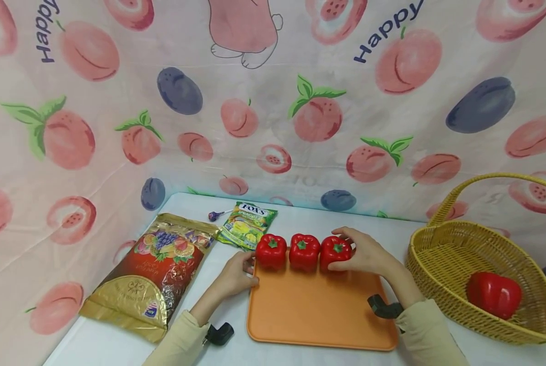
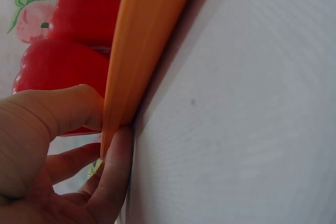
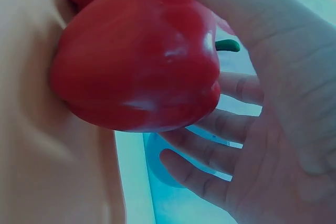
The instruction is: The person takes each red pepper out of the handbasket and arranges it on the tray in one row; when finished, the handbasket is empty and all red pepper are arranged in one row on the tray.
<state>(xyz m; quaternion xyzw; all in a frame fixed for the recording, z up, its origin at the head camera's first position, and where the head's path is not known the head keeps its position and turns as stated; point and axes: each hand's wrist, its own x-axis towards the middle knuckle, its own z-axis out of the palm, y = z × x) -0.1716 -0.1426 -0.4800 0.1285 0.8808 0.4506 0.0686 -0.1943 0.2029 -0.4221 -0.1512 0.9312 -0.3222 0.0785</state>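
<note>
Three red bell peppers stand in a row along the far edge of an orange tray (image 1: pixel 319 315), green stems upward. At the tray's far left corner, beside the left pepper (image 1: pixel 271 254), my left hand (image 1: pixel 234 274) pinches the rim; in the left wrist view the thumb is on the upper side and a finger lies against the underside. My right hand (image 1: pixel 366 254) holds the right pepper (image 3: pixel 136 61), thumb on the near side and fingers around the far side. Between them sits the middle pepper (image 1: pixel 304 254), untouched by either hand.
A yellow wicker basket (image 1: pixel 421 274) with a tall handle stands at the right, another red bell pepper (image 1: pixel 494 295) inside. To the left lie a large gold-and-red candy bag (image 1: pixel 149 274), a green Fox's candy packet (image 1: pixel 250 223) and a lollipop (image 1: pixel 214 216). Fruit-print cloth hangs behind.
</note>
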